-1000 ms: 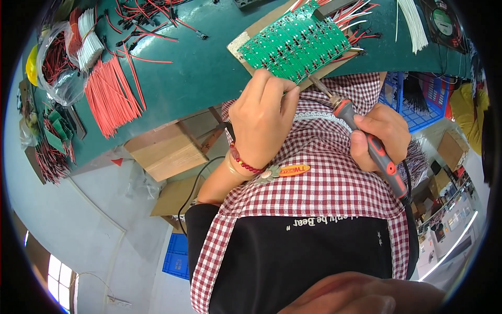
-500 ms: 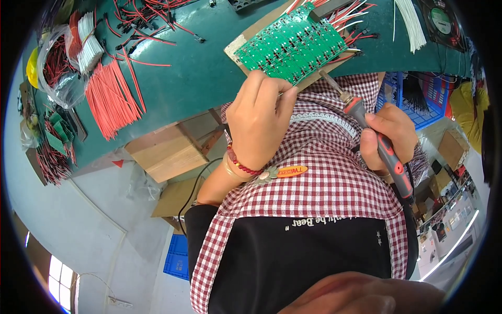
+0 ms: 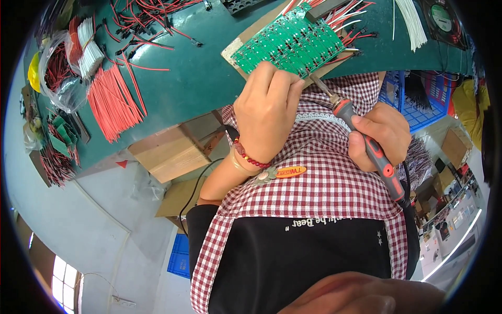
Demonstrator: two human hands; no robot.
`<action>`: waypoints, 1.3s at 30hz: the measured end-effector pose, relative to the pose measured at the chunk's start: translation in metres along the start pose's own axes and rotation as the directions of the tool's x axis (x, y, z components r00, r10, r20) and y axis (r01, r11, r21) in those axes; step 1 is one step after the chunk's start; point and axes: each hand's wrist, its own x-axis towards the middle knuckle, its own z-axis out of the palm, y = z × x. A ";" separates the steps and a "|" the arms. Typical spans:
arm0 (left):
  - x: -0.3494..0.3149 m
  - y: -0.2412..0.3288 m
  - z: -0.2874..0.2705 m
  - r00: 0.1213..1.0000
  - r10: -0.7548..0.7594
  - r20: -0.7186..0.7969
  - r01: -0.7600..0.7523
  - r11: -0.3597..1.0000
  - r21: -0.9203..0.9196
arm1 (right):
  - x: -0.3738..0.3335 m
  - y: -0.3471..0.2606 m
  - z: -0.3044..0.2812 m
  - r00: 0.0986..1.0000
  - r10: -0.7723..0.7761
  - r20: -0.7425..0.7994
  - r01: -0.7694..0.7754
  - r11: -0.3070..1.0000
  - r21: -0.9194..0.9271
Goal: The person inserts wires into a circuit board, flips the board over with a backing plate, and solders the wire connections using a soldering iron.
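Note:
A green circuit board panel (image 3: 290, 42) dotted with small parts lies tilted on a flat tan backing board (image 3: 230, 53) at the table's near edge. Red and white wires (image 3: 342, 20) stick out from its far right side, where a dark bar (image 3: 325, 9) rests on it. My left hand (image 3: 265, 112) is closed in a pinch at the panel's near edge; what its fingertips hold is hidden. In my right hand (image 3: 386, 131) is a grey and red soldering iron (image 3: 376, 152), its tip close to the panel's near corner, beside my left fingertips. Whether it touches cannot be made out.
On the green table (image 3: 193, 73) at left lie a bundle of red wires (image 3: 115, 104), white wires (image 3: 90, 55) and a clear bag (image 3: 65, 94). Loose red leads (image 3: 151, 18) spread behind. White wires (image 3: 411, 26) and a fan (image 3: 442, 18) are right, above a blue crate (image 3: 415, 118).
The soldering iron and my right hand have shifted left, bringing the tip nearer my left fingertips. My left hand has moved slightly right and up along the panel's near edge.

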 end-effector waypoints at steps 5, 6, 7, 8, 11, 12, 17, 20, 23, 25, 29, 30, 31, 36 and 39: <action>-0.003 0.005 -0.009 0.997 -0.065 -0.038 0.064 0.998 -0.015 | -0.003 0.002 -0.006 0.994 0.006 -0.105 -0.005 1.000 0.007; -0.004 0.005 -0.011 0.996 -0.087 -0.025 0.086 0.996 -0.020 | -0.003 0.004 -0.007 0.994 0.007 -0.106 -0.006 1.000 0.007; -0.005 0.004 -0.010 0.993 -0.117 -0.035 0.115 0.992 -0.056 | -0.004 0.006 -0.007 0.992 0.001 -0.126 0.000 1.000 0.002; -0.005 0.004 -0.010 0.993 -0.116 -0.034 0.114 0.992 -0.056 | -0.004 0.008 -0.007 0.989 -0.006 -0.147 0.005 1.000 -0.004; -0.003 0.006 -0.010 0.995 -0.098 -0.001 0.098 0.995 -0.018 | -0.005 0.007 -0.008 0.993 0.018 -0.121 -0.019 1.000 -0.010; -0.002 0.005 -0.008 0.998 -0.068 -0.020 0.068 0.998 -0.011 | -0.005 0.007 -0.009 0.995 0.032 -0.095 -0.033 0.999 -0.010; 0.003 0.006 -0.001 0.999 -0.017 -0.030 0.018 1.000 0.019 | -0.008 0.008 -0.005 0.996 0.045 -0.075 -0.044 0.999 0.011; 0.004 0.006 0.003 0.999 -0.011 -0.046 0.012 0.999 0.031 | -0.007 0.008 -0.006 0.997 0.048 -0.059 -0.047 0.999 0.016; 0.004 0.005 0.007 0.999 -0.001 -0.048 0.003 0.999 0.045 | -0.006 0.008 -0.007 0.998 0.042 -0.049 -0.041 0.999 0.011; 0.005 0.005 0.007 1.000 -0.012 -0.021 0.013 0.999 0.051 | -0.005 0.008 -0.007 0.998 0.042 -0.043 -0.042 0.999 0.009; 0.005 0.004 0.005 1.000 0.002 -0.031 -0.002 1.000 0.004 | -0.006 0.007 -0.011 0.995 0.035 -0.093 -0.032 0.999 0.031; 0.005 0.005 0.003 0.998 0.002 -0.059 -0.002 1.000 0.004 | -0.008 0.008 -0.013 0.989 0.033 -0.145 -0.028 0.999 0.041; 0.006 0.006 0.000 0.996 0.001 -0.087 0.000 1.000 0.005 | -0.009 0.010 -0.014 0.989 0.035 -0.147 -0.029 0.999 0.042; 0.001 0.009 -0.008 0.988 -0.157 -0.013 0.156 0.986 -0.063 | -0.008 0.013 -0.017 0.981 0.065 -0.183 -0.067 0.998 -0.002; 0.004 0.010 -0.003 0.992 -0.125 0.004 0.125 0.992 -0.035 | -0.010 0.015 -0.016 0.986 0.063 -0.157 -0.061 0.998 0.018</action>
